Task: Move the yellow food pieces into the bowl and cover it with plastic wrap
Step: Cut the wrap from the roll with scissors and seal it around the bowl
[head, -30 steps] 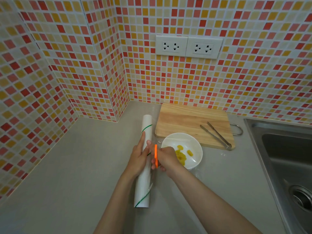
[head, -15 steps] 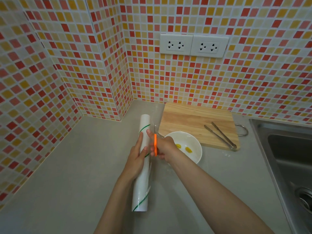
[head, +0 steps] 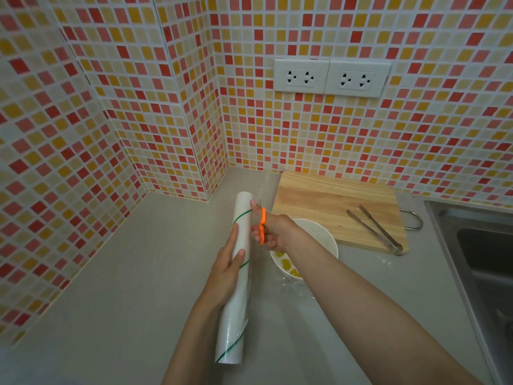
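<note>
A white roll of plastic wrap [head: 238, 307] with green stripes lies lengthwise on the grey counter. My left hand [head: 226, 269] presses flat on its middle. My right hand [head: 273, 232] grips orange-handled scissors [head: 262, 225] beside the roll's far end, blades pointing away from me. Under my right forearm sits the white bowl [head: 326, 240] with yellow food pieces [head: 287, 265] inside. Clear film [head: 298, 290] lies crumpled on the counter by the bowl's near side; how far it covers the bowl is hard to tell.
A wooden cutting board [head: 333, 207] lies behind the bowl with metal tongs [head: 374, 229] on its right part. A steel sink [head: 477, 262] fills the right edge. Tiled walls close the corner at left and back.
My right hand with the scissors has moved farther along the roll toward its far end. My forearm now hides more of the bowl. My left hand stays on the roll.
</note>
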Motion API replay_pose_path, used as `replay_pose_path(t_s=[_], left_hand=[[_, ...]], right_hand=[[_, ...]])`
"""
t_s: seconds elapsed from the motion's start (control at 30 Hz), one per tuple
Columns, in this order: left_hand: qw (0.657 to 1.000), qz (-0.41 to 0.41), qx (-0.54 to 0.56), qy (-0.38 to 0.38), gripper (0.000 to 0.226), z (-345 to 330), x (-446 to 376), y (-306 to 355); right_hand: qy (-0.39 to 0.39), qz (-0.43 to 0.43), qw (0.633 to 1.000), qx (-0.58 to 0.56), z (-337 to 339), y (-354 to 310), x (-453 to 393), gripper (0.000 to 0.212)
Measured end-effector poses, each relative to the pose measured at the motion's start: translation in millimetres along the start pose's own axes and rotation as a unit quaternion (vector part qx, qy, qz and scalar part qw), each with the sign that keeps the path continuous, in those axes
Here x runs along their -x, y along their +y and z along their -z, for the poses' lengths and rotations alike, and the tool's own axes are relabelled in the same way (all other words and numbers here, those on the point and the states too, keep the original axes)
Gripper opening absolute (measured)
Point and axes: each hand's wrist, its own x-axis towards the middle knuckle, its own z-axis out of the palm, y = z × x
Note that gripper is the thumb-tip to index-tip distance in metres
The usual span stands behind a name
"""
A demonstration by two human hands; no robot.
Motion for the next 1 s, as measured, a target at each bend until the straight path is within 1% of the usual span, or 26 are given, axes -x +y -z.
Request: replay_pose_path(t_s=[0.1,0.3,0.37,0.43,0.53,0.57,0.63,0.7,0.77,0.8,0.9,0.97,1.0], left_hand=[[1.0,0.003,0.009,-0.007,0.051,2,6,0],[0.998,0.016,0.053,-0.006,0.049,9,23,-2],[0.998,0.019,0.067,0.007,0.048,9,31,-7],[0.997,0.032,0.066,0.034,0.048,8,38,-13],[0.997,0.06,0.005,0.053,0.055,4,39,-20],[0.996,0.07,-0.03,0.053,0.06,2,37,-21],[0.99,0.078,-0.105,0.05,0.066,-3,34,-22],[0.982,0.075,-0.165,0.057,0.068,-9,32,-21],[0.973,0.065,-0.21,0.076,0.069,-12,29,-21],[0.967,0.057,-0.234,0.085,0.07,-13,26,-21],[0.946,0.047,-0.301,0.111,0.07,-18,16,-21],[0.933,0.055,-0.333,0.122,0.07,-21,11,-19],[0.928,0.059,-0.347,0.123,0.07,-22,10,-19]], right_hand=[[0.017,0.008,1.0,0.001,2,-4,-5,0.057],[0.009,0.002,1.0,0.028,3,-13,-11,0.06],[-0.001,-0.005,0.999,0.054,3,-18,-11,0.061],[-0.033,-0.017,0.996,0.086,2,-23,-9,0.063],[-0.089,-0.028,0.988,0.125,3,-30,-5,0.06],[-0.101,-0.017,0.985,0.138,5,-32,-1,0.057],[-0.1,0.044,0.985,0.137,16,-35,8,0.05],[-0.046,0.14,0.983,0.109,36,-29,18,0.037],[0.041,0.23,0.969,0.085,64,-10,31,0.016],[0.089,0.258,0.959,0.076,78,6,37,0.011],[0.252,0.29,0.921,0.073,117,63,54,0.016],[0.349,0.27,0.885,0.147,138,99,62,0.019],[0.382,0.249,0.87,0.186,147,116,65,0.023]])
